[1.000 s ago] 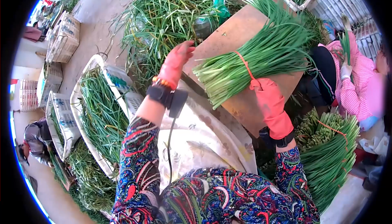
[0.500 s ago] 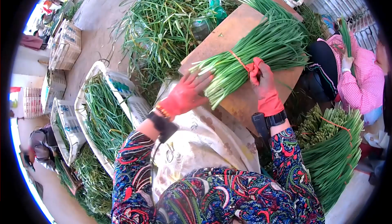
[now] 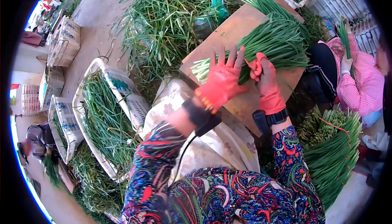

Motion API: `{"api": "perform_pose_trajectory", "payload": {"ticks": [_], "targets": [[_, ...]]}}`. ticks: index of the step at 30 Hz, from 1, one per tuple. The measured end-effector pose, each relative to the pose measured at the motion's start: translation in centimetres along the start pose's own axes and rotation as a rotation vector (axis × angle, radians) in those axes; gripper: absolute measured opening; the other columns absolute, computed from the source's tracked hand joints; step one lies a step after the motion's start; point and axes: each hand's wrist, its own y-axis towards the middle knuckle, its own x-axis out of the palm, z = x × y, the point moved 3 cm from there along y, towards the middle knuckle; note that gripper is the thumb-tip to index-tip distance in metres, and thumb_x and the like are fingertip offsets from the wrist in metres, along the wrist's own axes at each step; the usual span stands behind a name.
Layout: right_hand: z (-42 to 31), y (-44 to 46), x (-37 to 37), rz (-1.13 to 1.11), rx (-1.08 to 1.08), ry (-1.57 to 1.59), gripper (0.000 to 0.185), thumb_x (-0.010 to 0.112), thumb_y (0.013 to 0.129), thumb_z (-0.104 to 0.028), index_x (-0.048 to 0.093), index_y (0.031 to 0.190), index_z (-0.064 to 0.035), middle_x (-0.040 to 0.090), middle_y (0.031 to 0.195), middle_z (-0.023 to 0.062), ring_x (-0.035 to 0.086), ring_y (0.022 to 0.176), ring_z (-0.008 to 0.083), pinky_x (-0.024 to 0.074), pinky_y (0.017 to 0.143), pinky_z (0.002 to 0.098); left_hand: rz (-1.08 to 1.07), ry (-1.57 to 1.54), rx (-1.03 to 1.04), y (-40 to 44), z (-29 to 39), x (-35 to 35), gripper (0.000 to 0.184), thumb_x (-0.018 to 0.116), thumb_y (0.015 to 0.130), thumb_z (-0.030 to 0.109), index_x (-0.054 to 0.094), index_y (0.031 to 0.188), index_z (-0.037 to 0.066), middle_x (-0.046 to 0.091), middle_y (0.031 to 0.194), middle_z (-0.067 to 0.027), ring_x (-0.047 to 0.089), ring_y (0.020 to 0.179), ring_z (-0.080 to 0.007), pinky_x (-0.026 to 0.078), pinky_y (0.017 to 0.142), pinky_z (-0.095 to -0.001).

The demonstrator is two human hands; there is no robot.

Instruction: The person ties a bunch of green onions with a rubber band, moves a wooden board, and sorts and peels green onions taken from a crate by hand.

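Note:
A bundle of garlic chives [image 3: 277, 40] lies across a brown board [image 3: 237, 24], its pale stem ends pointing left and its green leaves right. My left hand [image 3: 223, 81], in a red-orange rubber glove, is spread over the bundle's stem side with fingers stretched apart. Closed at the bundle's near side, my right hand [image 3: 265, 79] wears a matching glove and grips the end of a red tie [image 3: 246, 62]. Most of the tie is hidden behind my left hand. More chives [image 3: 265, 3] rest at the board's far end.
Tied chive bundles [image 3: 332, 150] stand at the right, below a person in a pink checked top [image 3: 359, 77] holding chives. A loose heap of leaves [image 3: 167, 20] lies beyond the board. At the left are a white crate [image 3: 77, 113] of greens and another person [image 3: 41, 138].
My left hand has moved right, from beside the stem ends to over the bundle, covering the tie. My right hand stays nearly in place, still closed.

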Motion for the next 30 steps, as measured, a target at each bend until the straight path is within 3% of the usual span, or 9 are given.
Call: {"api": "perform_pose_trajectory", "payload": {"ticks": [5,9,13,18,20,23,26,28,30], "targets": [[-3.5,-0.3,3.1,-0.145,-0.091,0.118,0.027,0.048,0.088,-0.025,0.046,0.065,-0.0110,0.038,0.052,-0.0021,0.032,0.043,0.0066,0.0250,0.038,0.0204,-0.572,-0.652,-0.127,2.2,-3.9,0.6,0.098,0.070,0.059,0.047,0.026,0.133,0.001,0.041,0.125,-0.0224,0.039,0.117,-0.0383,0.027,0.100,-0.0416],[-3.5,1.2,5.4,-0.105,-0.058,0.052,0.025,0.052,0.085,-0.025,0.048,0.067,-0.0093,0.041,0.052,-0.0004,0.035,0.042,0.0072,0.0281,0.038,0.0219,-0.444,-0.100,-0.026,2.8,-1.0,-1.8,0.097,0.067,0.058,0.053,0.030,0.131,0.001,0.035,0.131,-0.0209,0.033,0.120,-0.0390,0.026,0.100,-0.0423],[-3.8,0.3,7.1,-0.004,0.038,-0.048,0.025,0.051,0.085,-0.024,0.044,0.064,-0.0137,0.035,0.050,-0.0038,0.030,0.041,0.0039,0.0217,0.037,0.0199,-0.099,0.101,-0.074,2.9,0.3,1.7,0.086,0.068,0.055,0.055,0.042,0.114,-0.001,0.050,0.105,-0.0180,0.047,0.102,-0.0382,0.034,0.091,-0.0468],[-3.2,-4.2,3.1,-0.111,0.025,-0.200,0.026,0.051,0.084,-0.027,0.055,0.068,-0.0072,0.042,0.048,-0.0003,0.033,0.035,0.0060,0.0260,0.032,0.0209,-0.406,-0.170,-0.227,5.9,-2.8,1.7,0.054,0.065,0.063,0.051,0.060,0.083,0.001,0.062,0.085,-0.0197,0.060,0.083,-0.0335,0.048,0.072,-0.0400],[0.4,-5.8,-1.1,-0.016,0.070,-0.218,0.026,0.048,0.085,-0.027,0.057,0.073,-0.0057,0.043,0.049,-0.0001,0.034,0.036,0.0073,0.0262,0.033,0.0208,-0.451,-0.147,-0.161,6.2,-2.9,2.0,0.062,0.064,0.065,0.052,0.056,0.095,-0.002,0.062,0.083,-0.0196,0.060,0.080,-0.0345,0.048,0.070,-0.0404],[1.4,-5.6,-1.4,0.124,0.175,-0.219,0.025,0.046,0.085,-0.026,0.059,0.080,-0.0043,0.044,0.050,0.0001,0.036,0.037,0.0084,0.0284,0.034,0.0216,-0.555,-0.189,-0.243,6.3,-2.5,1.5,0.078,0.063,0.064,0.051,0.046,0.113,-0.008,0.054,0.107,-0.0259,0.052,0.101,-0.0358,0.043,0.082,-0.0411],[-0.3,-5.4,0.6,-0.095,-0.058,0.025,0.024,0.044,0.087,-0.023,0.059,0.082,-0.0048,0.047,0.054,0.0011,0.039,0.041,0.0091,0.0318,0.038,0.0219,-0.064,0.103,0.058,5.4,-0.7,0.9,0.087,0.062,0.066,0.047,0.031,0.127,-0.007,0.045,0.122,-0.0239,0.041,0.114,-0.0409,0.034,0.093,-0.0474],[-3.0,-5.1,3.4,-0.019,0.086,0.184,0.025,0.052,0.083,-0.029,0.061,0.076,-0.0065,0.045,0.052,-0.0022,0.039,0.040,0.0076,0.0317,0.036,0.0231,-0.098,0.400,0.188,3.4,-0.4,4.4,0.090,0.060,0.066,0.046,0.025,0.132,-0.005,0.030,0.134,-0.0223,0.026,0.123,-0.0431,0.021,0.100,-0.0528],[-3.9,-4.9,5.0,-0.055,-0.017,-0.056,0.021,0.052,0.083,-0.026,0.063,0.084,-0.0075,0.050,0.058,-0.0023,0.044,0.045,0.0077,0.0351,0.039,0.0227,-0.083,0.404,0.183,2.5,-0.6,6.2,0.092,0.059,0.068,0.047,0.021,0.133,-0.005,0.032,0.133,-0.0230,0.029,0.122,-0.0416,0.023,0.099,-0.0529]]}}
